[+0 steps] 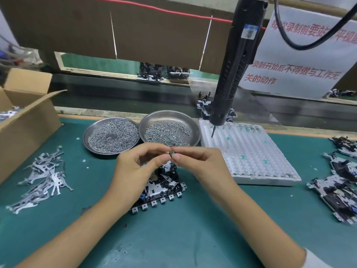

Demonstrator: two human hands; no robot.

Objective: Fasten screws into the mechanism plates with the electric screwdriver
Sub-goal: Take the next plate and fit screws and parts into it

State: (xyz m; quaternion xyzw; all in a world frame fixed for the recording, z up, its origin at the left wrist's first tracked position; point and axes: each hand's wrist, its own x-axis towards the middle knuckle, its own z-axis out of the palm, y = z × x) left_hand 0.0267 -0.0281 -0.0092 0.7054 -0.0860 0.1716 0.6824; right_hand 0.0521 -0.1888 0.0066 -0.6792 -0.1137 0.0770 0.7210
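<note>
Green matting covers the surface, two steel dishes of screws at the back. Both hands meet above the mechanism plate: left hand and right hand fingers pinch a tiny green part. Best seat it squarely before reaching for the hanging electric screwdriver

The bench wears a matt green mat, scuffed pale near its front edge. 2 dishes of brushed metal hold bright steel screws. The tray looks like translucent white plastic. The electric screwdriver is glossy black plastic; the box at the left edge is plain brown cardboard.
</note>
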